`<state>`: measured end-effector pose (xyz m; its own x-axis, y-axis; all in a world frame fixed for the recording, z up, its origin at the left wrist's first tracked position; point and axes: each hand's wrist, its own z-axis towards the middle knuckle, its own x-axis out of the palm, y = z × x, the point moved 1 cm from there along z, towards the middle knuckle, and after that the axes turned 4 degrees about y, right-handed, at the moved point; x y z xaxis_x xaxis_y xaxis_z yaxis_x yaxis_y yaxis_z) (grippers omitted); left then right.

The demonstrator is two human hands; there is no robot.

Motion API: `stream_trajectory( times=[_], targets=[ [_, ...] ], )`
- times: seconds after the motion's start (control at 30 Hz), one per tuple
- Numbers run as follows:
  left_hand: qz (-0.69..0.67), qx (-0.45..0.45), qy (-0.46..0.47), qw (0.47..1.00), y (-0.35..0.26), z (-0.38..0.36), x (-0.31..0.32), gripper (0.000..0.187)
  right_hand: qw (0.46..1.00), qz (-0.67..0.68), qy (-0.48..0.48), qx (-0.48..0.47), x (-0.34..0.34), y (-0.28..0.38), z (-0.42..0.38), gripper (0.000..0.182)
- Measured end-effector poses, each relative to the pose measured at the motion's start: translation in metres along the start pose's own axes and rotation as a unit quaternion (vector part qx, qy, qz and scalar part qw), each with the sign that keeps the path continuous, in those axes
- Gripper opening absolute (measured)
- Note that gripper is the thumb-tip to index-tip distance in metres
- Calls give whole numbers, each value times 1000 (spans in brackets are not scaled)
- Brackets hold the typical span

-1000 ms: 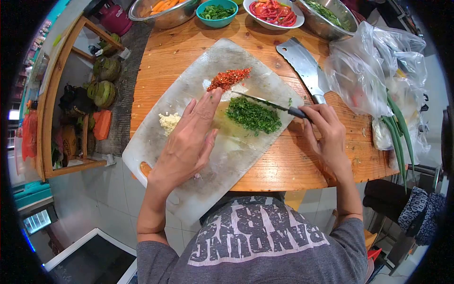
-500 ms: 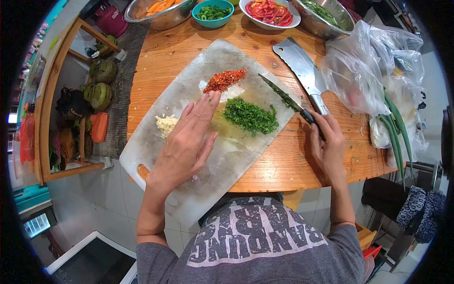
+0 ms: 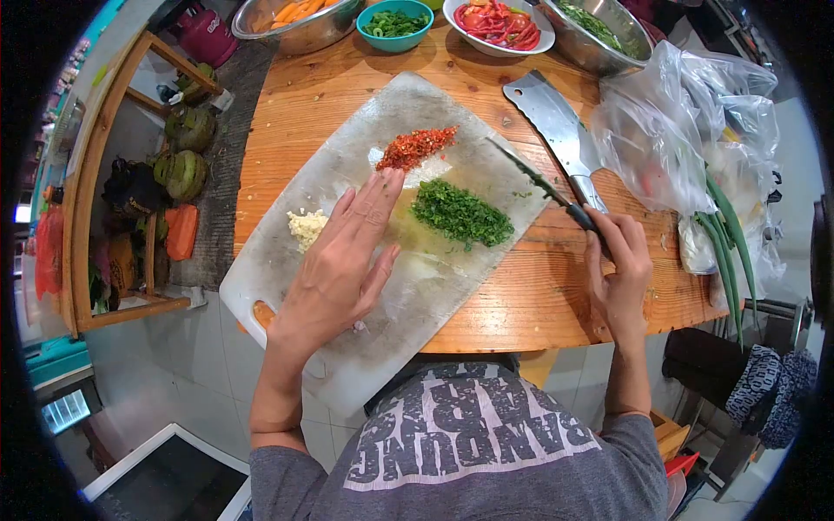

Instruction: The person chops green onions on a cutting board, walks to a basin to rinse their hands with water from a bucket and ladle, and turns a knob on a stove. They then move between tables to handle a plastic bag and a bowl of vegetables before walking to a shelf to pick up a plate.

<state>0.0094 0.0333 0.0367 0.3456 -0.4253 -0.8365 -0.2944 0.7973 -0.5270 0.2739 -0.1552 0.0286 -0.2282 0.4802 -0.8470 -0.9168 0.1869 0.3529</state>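
My left hand [image 3: 343,252] is spread flat above or on the white cutting board [image 3: 382,347], fingers stretched; contact is hard to tell. Its fingertips are close to a pile of chopped red chili [image 3: 417,148]. Minced garlic [image 3: 306,227], or something pale like it, lies left of that hand. To its right sits a mound of finely chopped green herbs [image 3: 460,214]. My right hand [image 3: 621,273] is closed around the black handle of a kitchen knife [image 3: 540,182]. The blade, with green bits stuck to it, points up and left over the board's right edge.
A cleaver [image 3: 552,122] lies on the wooden table [image 3: 295,95] beyond the knife. Along the far edge stand a steel bowl of carrots [image 3: 304,30], a teal bowl [image 3: 395,39], a white bowl of red slices [image 3: 495,48] and another steel bowl [image 3: 630,56]. Plastic bags [image 3: 651,130] with green stalks are at right.
My right hand has moved the knife right and slightly toward me, away from the herb mound. The left hand has stayed nearly still.
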Motion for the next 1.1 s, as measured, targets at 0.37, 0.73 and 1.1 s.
stream_trajectory(
  times=[0.37,0.73,1.1],
  targets=[
    [-5,-1,4,1000,1,2,1,75,991,76,51,96,7,9,-27,25],
    [16,7,4,1000,4,-1,-3,74,986,137,89,43,6,29,-4,25],
    [135,111,81,981,-33,17,32,84,949,282,127,67,19,28,11,24]
  ],
)
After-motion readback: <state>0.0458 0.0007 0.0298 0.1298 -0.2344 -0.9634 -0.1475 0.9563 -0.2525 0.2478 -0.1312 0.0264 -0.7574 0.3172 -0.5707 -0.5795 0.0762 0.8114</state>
